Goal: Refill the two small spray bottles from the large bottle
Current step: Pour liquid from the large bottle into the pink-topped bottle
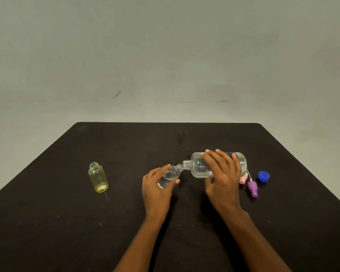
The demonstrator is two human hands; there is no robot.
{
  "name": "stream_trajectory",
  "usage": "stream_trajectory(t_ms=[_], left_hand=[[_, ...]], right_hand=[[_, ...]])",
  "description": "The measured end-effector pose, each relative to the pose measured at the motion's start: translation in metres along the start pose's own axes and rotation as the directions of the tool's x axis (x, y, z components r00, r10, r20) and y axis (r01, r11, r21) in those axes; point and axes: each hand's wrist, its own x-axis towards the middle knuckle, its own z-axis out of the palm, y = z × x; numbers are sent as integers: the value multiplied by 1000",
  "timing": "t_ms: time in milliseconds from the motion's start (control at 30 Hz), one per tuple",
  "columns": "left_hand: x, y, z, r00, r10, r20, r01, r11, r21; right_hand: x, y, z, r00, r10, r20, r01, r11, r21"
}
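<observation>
Lower centre: the left hand (159,188) grips a tilted small clear plastic spray bottle (171,173), and the right hand (223,174) holds the large clear plastic bottle (198,166) tipped mouth-to-mouth against it above the black worktop (67,222); the first refill appears under way. Centre left, the small yellow-green plastic spray bottle (97,178) stands uncapped, seemingly still unfilled.

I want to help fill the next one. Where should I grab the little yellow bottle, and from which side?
Grip the yellow bottle round the middle of its straight body, coming in from the near side. It stands upright with its threaded neck open, so a side hold keeps the mouth free for pouring.
</observation>
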Motion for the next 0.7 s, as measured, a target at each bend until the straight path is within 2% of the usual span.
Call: stream_trajectory(t_ms=[700], left_hand=[[-1,0,0,1000,1,-2,-1,1000,0]], right_hand=[[0,-1,0,1000,-1,-6,1,1000,5]])
